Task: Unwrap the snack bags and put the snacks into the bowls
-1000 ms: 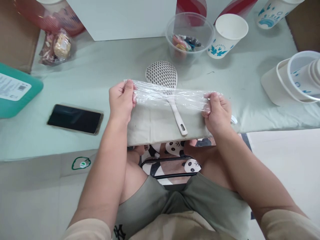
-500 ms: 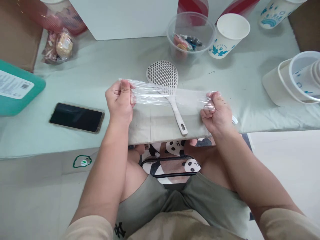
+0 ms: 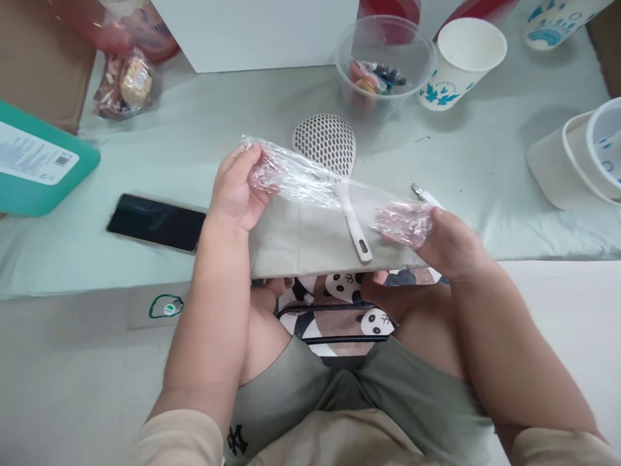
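A crinkled strip of clear plastic film (image 3: 310, 183) stretches between my two hands above the table. My left hand (image 3: 242, 184) grips its far left end, thumb on top, with the fingers showing through the film. My right hand (image 3: 451, 243) holds the lower right end, its thumb at the film's edge and its fingers behind the plastic. Beneath the film lies a white slotted skimmer (image 3: 326, 144), its perforated head pointing away and its handle towards me. The film covers part of the skimmer's neck.
A dark phone (image 3: 156, 222) lies left of my left hand, near a green jug (image 3: 46, 165). At the back stand a clear plastic tub (image 3: 383, 103) with small items and a paper cup (image 3: 449, 77). A white bucket (image 3: 557, 162) is at right. A small white-handled tool (image 3: 424, 196) lies near my right hand.
My right hand has moved down and right, and my left slightly up, so the film slants. Both hands have loosened from fists, with fingers spread behind the film. The small white-handled tool shows more.
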Motion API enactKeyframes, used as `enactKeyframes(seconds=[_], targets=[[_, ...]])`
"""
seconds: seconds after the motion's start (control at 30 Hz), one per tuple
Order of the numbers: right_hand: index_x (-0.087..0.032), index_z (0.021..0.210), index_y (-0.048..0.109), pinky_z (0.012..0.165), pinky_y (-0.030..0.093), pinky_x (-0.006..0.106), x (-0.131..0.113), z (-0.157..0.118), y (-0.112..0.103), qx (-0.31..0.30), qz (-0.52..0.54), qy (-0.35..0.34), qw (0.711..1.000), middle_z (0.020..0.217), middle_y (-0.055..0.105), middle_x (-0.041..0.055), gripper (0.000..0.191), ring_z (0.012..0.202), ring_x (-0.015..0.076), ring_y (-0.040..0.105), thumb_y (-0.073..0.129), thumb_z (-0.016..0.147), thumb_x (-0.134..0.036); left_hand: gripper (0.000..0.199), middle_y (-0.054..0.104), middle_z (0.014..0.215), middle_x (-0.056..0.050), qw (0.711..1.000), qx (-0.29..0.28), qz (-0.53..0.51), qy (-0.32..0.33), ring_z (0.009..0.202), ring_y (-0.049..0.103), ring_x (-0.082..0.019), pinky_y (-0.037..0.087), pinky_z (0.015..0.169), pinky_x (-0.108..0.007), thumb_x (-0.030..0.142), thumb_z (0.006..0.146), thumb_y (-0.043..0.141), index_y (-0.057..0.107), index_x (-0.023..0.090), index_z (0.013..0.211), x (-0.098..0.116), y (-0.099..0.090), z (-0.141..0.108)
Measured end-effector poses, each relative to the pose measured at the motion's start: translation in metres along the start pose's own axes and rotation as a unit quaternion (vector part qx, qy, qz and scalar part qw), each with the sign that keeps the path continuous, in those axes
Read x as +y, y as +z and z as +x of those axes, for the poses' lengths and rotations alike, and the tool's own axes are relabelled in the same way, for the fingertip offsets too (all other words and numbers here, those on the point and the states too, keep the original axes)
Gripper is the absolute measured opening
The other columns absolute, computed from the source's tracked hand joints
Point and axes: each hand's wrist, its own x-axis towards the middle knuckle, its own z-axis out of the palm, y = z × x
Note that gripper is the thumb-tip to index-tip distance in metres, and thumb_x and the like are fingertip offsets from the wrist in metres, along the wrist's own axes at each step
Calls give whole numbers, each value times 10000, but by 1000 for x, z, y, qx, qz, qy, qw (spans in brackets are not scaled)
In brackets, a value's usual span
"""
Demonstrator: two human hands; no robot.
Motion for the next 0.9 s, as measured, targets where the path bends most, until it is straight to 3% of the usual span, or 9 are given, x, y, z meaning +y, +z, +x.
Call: enactKeyframes(seconds=[0.1, 0.2, 0.27, 0.37, 0.53, 0.6, 0.63, 0.77, 0.9], targets=[[-262, 989, 764, 712, 640, 407, -5, -7, 0, -20, 40, -15, 999, 1164, 772, 76, 529, 1014, 280, 744, 843, 676, -681, 214, 690, 755, -17, 999, -26, -4, -38, 658, 698, -142, 485, 454, -201, 402, 875, 756, 651, 223, 818, 4, -4, -4], [-262, 1021, 780, 809, 646, 419, -6, -6, 5, -68, 59, 5, 996, 1203, 779, 82, 594, 1132, 286, 733, 817, 675, -744, 209, 657, 667, 5, 995, -63, 20, -69, 511, 595, -103, 440, 398, -210, 375, 846, 782, 666, 221, 765, 6, -1, -11], [-215, 1112, 772, 819, 645, 407, -5, -7, 9, -154, 44, 83, 984, 1196, 783, 123, 682, 1099, 280, 752, 799, 698, -756, 236, 595, 594, 25, 992, -89, 49, -76, 454, 521, -80, 424, 389, -204, 364, 833, 794, 652, 214, 720, 7, 4, -15], [-169, 1239, 724, 866, 627, 344, -1, -14, 23, -291, -27, 200, 935, 1240, 771, 140, 666, 1045, 226, 769, 865, 746, -594, 245, 513, 559, 41, 989, -108, 85, -61, 450, 489, -64, 383, 410, -189, 344, 853, 772, 645, 200, 700, 7, 12, -18], [-159, 1311, 676, 709, 579, 242, 9, -38, 52, -427, -70, 251, 866, 1113, 797, 96, 622, 823, 133, 732, 839, 818, -501, 106, 517, 589, 37, 989, -118, 85, -7, 487, 419, -65, 294, 470, -247, 242, 871, 727, 705, 199, 776, -1, 20, -13], [-157, 1320, 671, 687, 561, 235, 14, -45, 59, -451, -69, 264, 850, 1050, 800, 83, 627, 796, 127, 715, 830, 826, -509, 51, 515, 584, 53, 991, -98, 92, 22, 546, 451, -72, 316, 530, -263, 212, 868, 751, 707, 205, 893, -8, 19, -6], [-153, 1274, 694, 697, 556, 235, 17, -47, 62, -461, -69, 259, 846, 1015, 796, 74, 583, 800, 126, 708, 824, 832, -511, 121, 507, 579, 64, 991, -78, 100, 34, 591, 492, -74, 332, 568, -264, 218, 872, 769, 687, 206, 960, -12, 18, -3], [-147, 955, 758, 702, 548, 234, 25, -48, 63, -492, -61, 200, 845, 853, 750, 36, 369, 763, 110, 674, 735, 914, -513, 286, 467, 599, 97, 988, 17, 143, 56, 770, 607, -59, 349, 669, -246, 341, 949, 761, 557, 208, 1097, -17, 12, 11], [-144, 1013, 762, 719, 581, 255, 22, -46, 63, -434, -47, 211, 875, 790, 757, 38, 384, 742, 122, 702, 695, 943, -516, 123, 491, 638, 105, 983, 101, 150, 23, 655, 537, -19, 345, 628, -239, 211, 1030, 636, 537, 201, 1103, -5, 11, 16]])
